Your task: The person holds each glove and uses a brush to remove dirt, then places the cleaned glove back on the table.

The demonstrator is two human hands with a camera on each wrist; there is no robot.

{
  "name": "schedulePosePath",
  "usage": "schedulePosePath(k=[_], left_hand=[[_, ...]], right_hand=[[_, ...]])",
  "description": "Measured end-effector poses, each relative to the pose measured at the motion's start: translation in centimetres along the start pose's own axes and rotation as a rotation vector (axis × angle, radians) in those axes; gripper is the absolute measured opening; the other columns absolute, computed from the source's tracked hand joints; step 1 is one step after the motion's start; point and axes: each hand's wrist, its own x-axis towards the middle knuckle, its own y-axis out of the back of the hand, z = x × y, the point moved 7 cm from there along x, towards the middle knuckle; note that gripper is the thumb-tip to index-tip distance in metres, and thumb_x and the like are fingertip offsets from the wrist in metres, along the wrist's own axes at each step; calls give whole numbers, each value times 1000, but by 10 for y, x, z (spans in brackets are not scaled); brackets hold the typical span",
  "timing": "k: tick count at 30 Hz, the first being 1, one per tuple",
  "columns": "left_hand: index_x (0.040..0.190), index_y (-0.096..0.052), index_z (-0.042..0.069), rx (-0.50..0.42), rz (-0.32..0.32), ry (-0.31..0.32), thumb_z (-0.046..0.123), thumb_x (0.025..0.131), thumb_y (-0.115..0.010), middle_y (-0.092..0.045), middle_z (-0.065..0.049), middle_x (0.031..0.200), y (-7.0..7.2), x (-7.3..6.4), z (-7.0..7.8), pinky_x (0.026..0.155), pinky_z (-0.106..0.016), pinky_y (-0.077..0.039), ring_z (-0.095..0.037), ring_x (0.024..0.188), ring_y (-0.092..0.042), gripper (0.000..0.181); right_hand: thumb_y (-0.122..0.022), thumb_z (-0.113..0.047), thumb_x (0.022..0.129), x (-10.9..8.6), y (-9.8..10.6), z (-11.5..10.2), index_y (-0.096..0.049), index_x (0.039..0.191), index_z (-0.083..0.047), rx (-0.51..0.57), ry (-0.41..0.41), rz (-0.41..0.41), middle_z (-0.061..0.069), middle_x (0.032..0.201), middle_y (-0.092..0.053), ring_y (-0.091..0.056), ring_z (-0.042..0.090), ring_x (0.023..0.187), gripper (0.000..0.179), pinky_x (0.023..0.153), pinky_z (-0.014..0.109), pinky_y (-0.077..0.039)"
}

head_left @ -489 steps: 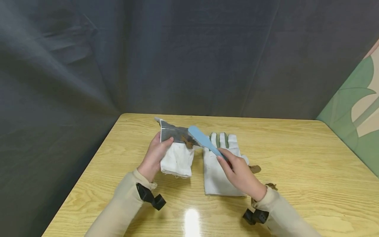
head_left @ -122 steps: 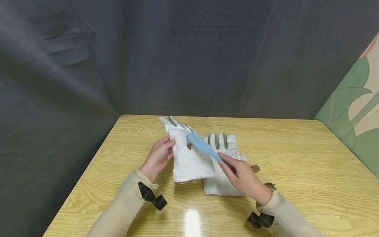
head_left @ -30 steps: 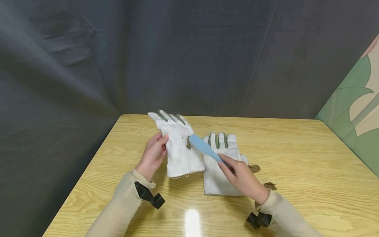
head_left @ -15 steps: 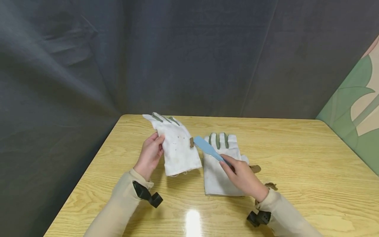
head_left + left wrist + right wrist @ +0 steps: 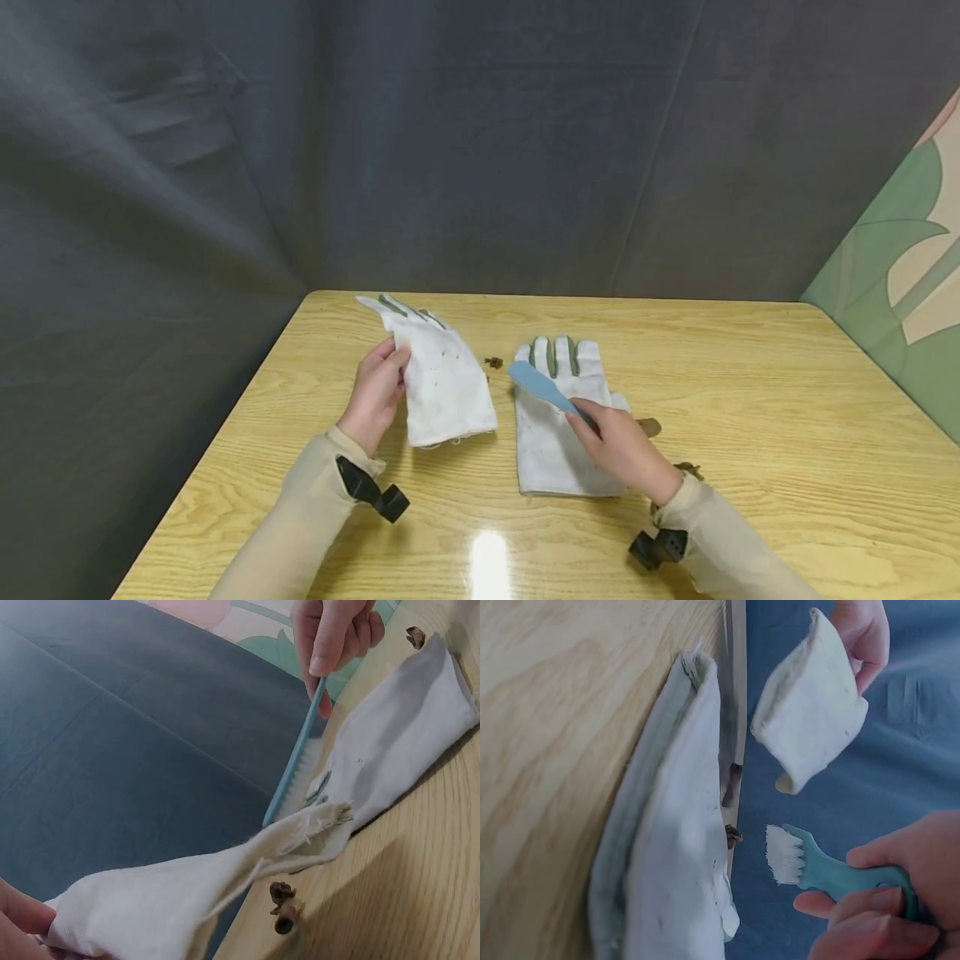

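Observation:
My left hand pinches the edge of a white work glove, held up off the table with its finger end tilted away. Small dark specks dot its white side. In my right hand is a blue brush with white bristles, gripped by its handle and apart from the held glove. The bristles show well in the right wrist view. Below the brush a second white glove with green between its fingers lies flat. Brown crumpled bits lie on the table between the two gloves.
The wooden table carries more brown pieces right of the flat glove, partly behind my right hand and wrist. A dark cloth hangs behind and on the left. A wall with leaf patterns stands at the right.
The brown piece on the held glove has come off and lies on the table. The brush has drawn back right, and the held glove has shifted left. Earlier its grey side faced up.

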Motion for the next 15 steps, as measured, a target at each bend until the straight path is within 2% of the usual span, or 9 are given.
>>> schedulePosePath(k=[2, 5, 7, 9, 11, 15], left_hand=[[133, -48, 4, 19, 9, 11, 13, 99, -40, -56, 4, 92, 2, 2, -3, 71, -19, -43, -3, 78, -52, 36], [137, -43, 3, 23, -7, 12, 12, 99, -39, -56, -4, 113, 2, 3, -3, 84, -22, -43, -9, 96, -53, 40], [140, -38, 3, 15, -28, 9, 11, 99, -38, -48, -9, 132, 2, 4, -1, 97, -27, -40, -14, 114, -49, 42], [142, -34, 3, -8, -47, 7, 11, 99, -37, -40, -11, 143, 3, 3, 2, 106, -31, -34, -18, 127, -41, 45], [144, -32, 4, -12, -46, 6, 11, 99, -37, -35, -12, 146, 6, 2, 6, 110, -34, -30, -20, 132, -37, 46], [144, -32, 6, 13, -17, -6, 12, 99, -37, -35, -12, 145, 18, 2, 13, 109, -35, -30, -21, 130, -37, 45]], right_hand=[[-45, -21, 99, -2, 1, 2, -61, 116, -4, 6, -7, 1, -5, 51, -36, -27, 2, 40, 28, 40, 20, -29], [-44, -23, 100, -5, 5, 3, -59, 120, -4, 7, -14, 5, -5, 51, -36, -27, 3, 40, 32, 40, 20, -29], [-44, -23, 100, -8, 8, 4, -57, 123, -3, 8, -24, 7, -5, 51, -37, -26, 3, 40, 33, 40, 20, -28], [-44, -23, 100, -10, 12, 5, -56, 124, -2, 4, -38, 14, -5, 51, -37, -25, 3, 40, 34, 40, 20, -28], [-44, -22, 100, -12, 15, 7, -55, 125, 0, 5, -50, 21, -4, 52, -36, -25, 3, 40, 35, 40, 20, -29], [-44, -22, 100, -17, 22, 10, -54, 125, 2, 8, -59, 37, -4, 52, -36, -24, 3, 41, 36, 41, 21, -29]])
